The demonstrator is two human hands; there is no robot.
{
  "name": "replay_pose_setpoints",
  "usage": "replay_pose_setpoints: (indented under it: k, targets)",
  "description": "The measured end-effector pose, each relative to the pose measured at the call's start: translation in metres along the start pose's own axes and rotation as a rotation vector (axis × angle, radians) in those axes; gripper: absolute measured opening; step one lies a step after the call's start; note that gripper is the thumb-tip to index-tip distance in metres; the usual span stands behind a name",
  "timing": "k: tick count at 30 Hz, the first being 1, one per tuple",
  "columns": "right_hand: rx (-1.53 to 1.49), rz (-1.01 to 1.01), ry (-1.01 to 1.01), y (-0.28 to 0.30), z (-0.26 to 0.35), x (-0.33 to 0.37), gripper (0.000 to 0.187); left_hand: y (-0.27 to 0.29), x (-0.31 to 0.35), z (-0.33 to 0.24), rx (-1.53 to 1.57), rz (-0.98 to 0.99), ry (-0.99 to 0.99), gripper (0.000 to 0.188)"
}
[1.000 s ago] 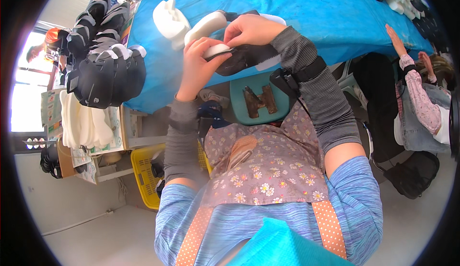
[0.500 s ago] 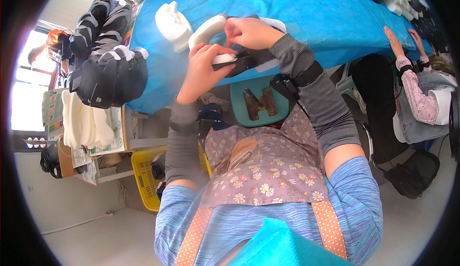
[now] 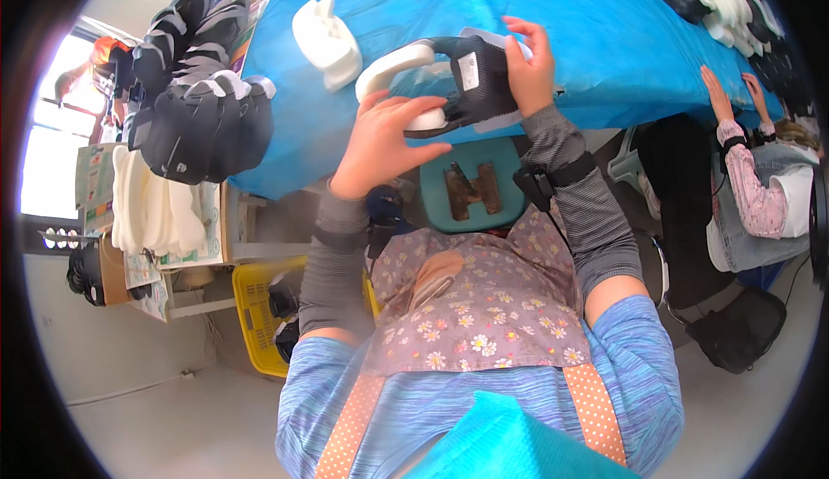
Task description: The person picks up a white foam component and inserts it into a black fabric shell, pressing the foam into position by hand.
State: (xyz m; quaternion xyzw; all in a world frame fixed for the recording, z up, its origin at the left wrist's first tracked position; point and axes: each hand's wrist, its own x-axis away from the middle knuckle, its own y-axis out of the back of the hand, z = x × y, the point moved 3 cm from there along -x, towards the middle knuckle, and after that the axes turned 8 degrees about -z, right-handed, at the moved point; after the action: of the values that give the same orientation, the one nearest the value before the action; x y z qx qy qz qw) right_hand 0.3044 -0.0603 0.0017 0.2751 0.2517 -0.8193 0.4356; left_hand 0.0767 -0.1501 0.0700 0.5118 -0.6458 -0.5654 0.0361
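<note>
Right hand (image 3: 531, 65) has shifted from the middle of the shell (image 3: 488, 82) to its right end; left thumb, earlier pinched to the foam (image 3: 393, 66), is now spread away. Shell is black, with a white label (image 3: 468, 72) facing up, and sits over the near edge of the blue sheet (image 3: 613, 47). Foam is white and curved, at the shell's left. Left hand (image 3: 389, 147) is loosely open, fingers on the foam's near end. Right hand lies against the shell, fingers extended; whether it grips cannot be told. Second foam piece (image 3: 326, 46) lies apart on the sheet, to the left. Stool (image 3: 439, 204) stands below.
</note>
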Motion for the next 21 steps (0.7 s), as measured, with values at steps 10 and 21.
replay_pose_setpoints:
  k: [10, 21]
  targets:
    - [0.281, 0.148, -0.197, 0.035, -0.06, 0.024, 0.04, -0.013, 0.029, 0.015, -0.042, -0.273, -0.066, 0.019]
    - [-0.46, 0.274, -0.814, 0.013, 0.053, 0.037, 0.044, 0.001, 0.095, 0.019, -0.025, -0.402, 0.086, 0.035]
